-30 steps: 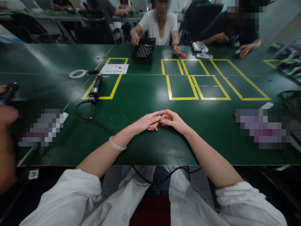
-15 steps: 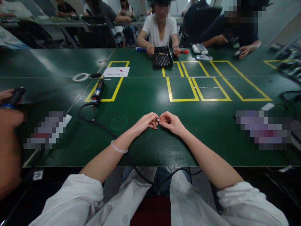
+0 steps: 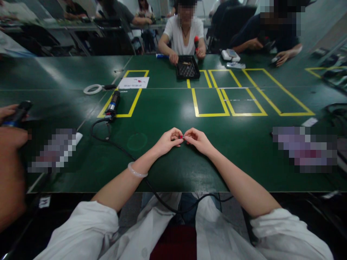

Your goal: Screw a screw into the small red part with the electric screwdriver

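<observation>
My left hand (image 3: 168,141) and my right hand (image 3: 199,141) rest on the green table (image 3: 168,112), fingertips meeting at its middle. Both pinch a tiny red and silver part (image 3: 181,137) between thumb and fingers. A pale bangle (image 3: 137,171) circles my left wrist. A black cable (image 3: 119,148) runs under my left forearm to an electric screwdriver (image 3: 112,103) lying to the left.
Yellow tape outlines boxes (image 3: 229,94) on the table. Across it, a person in white holds a red-handled tool (image 3: 196,40) over a black tray (image 3: 187,67). A white tape ring (image 3: 92,89) and a paper sheet (image 3: 134,82) lie far left. Another person's hand (image 3: 12,144) is at the left edge.
My fingers have curled from loosely overlapping into a pinch on the small red part. The person opposite slid the black tray to the right and raised the red-handled tool.
</observation>
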A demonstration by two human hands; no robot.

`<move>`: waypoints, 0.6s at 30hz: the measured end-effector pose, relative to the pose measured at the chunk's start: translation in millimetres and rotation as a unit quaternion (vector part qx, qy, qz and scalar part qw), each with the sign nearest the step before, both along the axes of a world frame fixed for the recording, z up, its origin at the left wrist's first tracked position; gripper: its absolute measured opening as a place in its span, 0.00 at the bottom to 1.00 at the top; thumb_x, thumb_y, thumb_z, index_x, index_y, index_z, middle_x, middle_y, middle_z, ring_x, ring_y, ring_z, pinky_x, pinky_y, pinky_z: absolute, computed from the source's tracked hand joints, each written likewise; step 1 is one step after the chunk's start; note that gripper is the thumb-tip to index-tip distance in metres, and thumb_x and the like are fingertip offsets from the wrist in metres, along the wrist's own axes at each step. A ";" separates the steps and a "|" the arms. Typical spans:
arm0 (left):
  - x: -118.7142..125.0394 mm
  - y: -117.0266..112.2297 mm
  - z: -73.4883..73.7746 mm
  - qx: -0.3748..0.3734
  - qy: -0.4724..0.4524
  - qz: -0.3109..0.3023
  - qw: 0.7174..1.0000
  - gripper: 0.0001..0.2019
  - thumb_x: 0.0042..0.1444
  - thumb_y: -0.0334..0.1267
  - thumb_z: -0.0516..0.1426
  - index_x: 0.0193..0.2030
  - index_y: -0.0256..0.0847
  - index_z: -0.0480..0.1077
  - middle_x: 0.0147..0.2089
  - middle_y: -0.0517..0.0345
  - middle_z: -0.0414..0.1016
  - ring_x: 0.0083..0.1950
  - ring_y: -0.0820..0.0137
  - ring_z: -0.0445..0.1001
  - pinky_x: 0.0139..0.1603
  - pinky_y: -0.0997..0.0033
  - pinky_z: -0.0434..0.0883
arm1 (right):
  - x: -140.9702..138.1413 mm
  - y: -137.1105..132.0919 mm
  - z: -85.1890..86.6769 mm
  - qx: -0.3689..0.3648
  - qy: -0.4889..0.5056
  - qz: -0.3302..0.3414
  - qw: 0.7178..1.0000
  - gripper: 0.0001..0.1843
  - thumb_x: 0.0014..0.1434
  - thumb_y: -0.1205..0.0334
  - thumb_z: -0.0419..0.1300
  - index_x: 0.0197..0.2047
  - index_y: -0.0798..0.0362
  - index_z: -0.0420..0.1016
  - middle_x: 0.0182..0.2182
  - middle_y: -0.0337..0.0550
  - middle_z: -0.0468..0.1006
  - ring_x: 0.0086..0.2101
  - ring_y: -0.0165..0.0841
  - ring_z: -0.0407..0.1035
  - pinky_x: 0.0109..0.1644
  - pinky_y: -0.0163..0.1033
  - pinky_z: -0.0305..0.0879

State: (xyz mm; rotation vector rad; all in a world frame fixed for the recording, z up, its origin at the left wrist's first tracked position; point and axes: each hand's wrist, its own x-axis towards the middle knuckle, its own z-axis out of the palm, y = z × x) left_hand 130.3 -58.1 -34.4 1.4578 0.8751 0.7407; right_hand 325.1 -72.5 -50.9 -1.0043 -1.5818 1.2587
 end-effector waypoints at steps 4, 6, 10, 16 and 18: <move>-0.1 0.3 1.4 0.045 0.018 -0.002 0.999 0.15 0.52 0.39 0.64 0.42 0.35 0.66 0.39 0.57 0.70 0.34 0.76 0.71 0.37 0.74 0.71 | 1.0 -1.5 5.4 0.013 -0.013 -0.002 1.000 0.17 0.55 0.47 0.65 0.37 0.53 0.70 0.27 0.36 0.72 0.25 0.27 0.64 0.29 0.34 0.61; -0.4 0.8 1.7 0.044 0.016 -0.002 0.999 0.16 0.52 0.39 0.64 0.43 0.35 0.66 0.40 0.55 0.71 0.36 0.75 0.72 0.38 0.73 0.71 | 1.6 -2.8 7.7 0.026 -0.021 -0.006 0.999 0.16 0.56 0.49 0.65 0.37 0.52 0.70 0.26 0.36 0.71 0.24 0.27 0.62 0.28 0.34 0.58; -0.9 2.0 1.7 0.069 0.007 0.011 0.998 0.14 0.53 0.38 0.63 0.43 0.35 0.68 0.42 0.53 0.72 0.41 0.71 0.72 0.44 0.70 0.71 | 2.5 -3.7 8.1 0.054 -0.040 -0.019 0.998 0.12 0.56 0.55 0.64 0.39 0.52 0.70 0.27 0.36 0.72 0.25 0.27 0.63 0.28 0.35 0.59; -1.6 1.4 1.5 0.075 0.026 0.022 0.997 0.14 0.53 0.39 0.64 0.43 0.35 0.68 0.43 0.51 0.73 0.44 0.69 0.73 0.45 0.70 0.70 | 2.8 -2.5 7.5 0.068 -0.066 -0.030 0.995 0.12 0.55 0.57 0.65 0.40 0.52 0.72 0.31 0.39 0.75 0.27 0.28 0.65 0.30 0.35 0.60; -1.9 1.4 1.2 0.076 0.035 0.017 0.996 0.15 0.53 0.41 0.64 0.43 0.36 0.68 0.43 0.51 0.73 0.44 0.68 0.73 0.44 0.70 0.70 | 3.1 -2.5 7.9 0.071 -0.071 -0.028 0.995 0.11 0.55 0.57 0.64 0.39 0.53 0.72 0.30 0.39 0.75 0.27 0.28 0.65 0.30 0.35 0.60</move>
